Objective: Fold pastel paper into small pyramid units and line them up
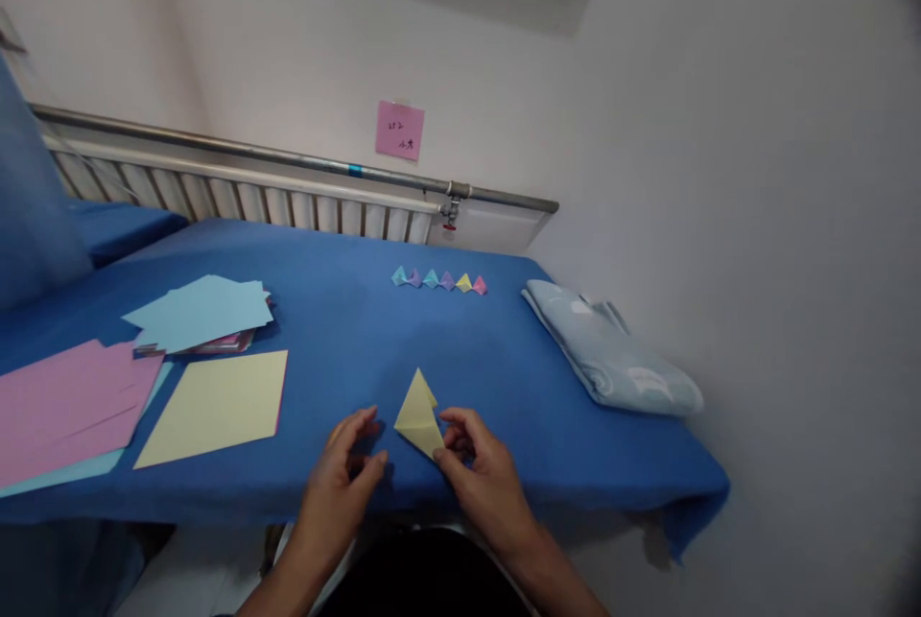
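A folded piece of yellow paper (pixel 415 414) stands near the front edge of the blue-covered table, its point facing away from me. My right hand (pixel 484 475) pinches its lower right corner between thumb and fingers. To the left of the paper is my left hand (pixel 343 475), fingers curved and apart, holding nothing and not touching the paper. Farther back, a row of several small folded paper pieces (pixel 447 280) in blue, purple, yellow and pink lies on the cloth.
At left lie a stack of light blue paper (pixel 205 310), yellow square sheets (pixel 216 406) and pink sheets (pixel 64 406). A folded pale blue cloth (pixel 611 348) rests at right by the wall. Behind the table run a radiator (pixel 288 204) and pipe (pixel 251 150).
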Demonstrator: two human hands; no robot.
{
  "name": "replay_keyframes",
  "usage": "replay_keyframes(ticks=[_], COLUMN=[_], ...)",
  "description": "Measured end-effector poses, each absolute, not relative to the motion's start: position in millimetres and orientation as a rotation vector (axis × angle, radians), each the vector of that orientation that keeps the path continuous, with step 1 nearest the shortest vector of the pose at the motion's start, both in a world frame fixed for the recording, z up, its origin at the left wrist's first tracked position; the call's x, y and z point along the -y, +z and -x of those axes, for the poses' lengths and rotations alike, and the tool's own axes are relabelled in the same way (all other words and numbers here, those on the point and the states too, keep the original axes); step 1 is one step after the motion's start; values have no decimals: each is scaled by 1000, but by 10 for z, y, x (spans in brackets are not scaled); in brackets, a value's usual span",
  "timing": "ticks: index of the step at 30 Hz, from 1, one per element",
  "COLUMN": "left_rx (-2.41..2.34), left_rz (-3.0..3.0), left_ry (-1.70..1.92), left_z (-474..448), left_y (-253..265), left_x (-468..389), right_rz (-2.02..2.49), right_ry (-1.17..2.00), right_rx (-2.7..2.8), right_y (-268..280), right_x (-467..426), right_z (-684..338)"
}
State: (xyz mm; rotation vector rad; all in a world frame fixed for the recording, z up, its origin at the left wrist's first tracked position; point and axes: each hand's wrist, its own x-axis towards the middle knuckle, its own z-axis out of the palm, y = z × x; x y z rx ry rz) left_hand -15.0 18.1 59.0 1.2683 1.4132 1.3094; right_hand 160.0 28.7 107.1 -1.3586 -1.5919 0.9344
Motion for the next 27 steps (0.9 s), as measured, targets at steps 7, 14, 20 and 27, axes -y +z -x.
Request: replay_keyframes(ticks=[7,14,20,27], left_rx=[-1067,-1049,-968,-857], left_rz=[-943,-777,-694,-570], left_ry=[1242,1302,1272,1189], left_z=[168,223,228,240], left_y=[888,849,869,862], left_x=[-161,-118,-109,-80], right_rz=[1277,1189,1128,1170], right_ry=[874,697,818,1072], right_rx=[1777,1962,1950,1719], right_y=[1274,1210,1267,1293], right_x=[-140,-114,-87,-116], right_z=[-1513,-1484,-1420,-1386])
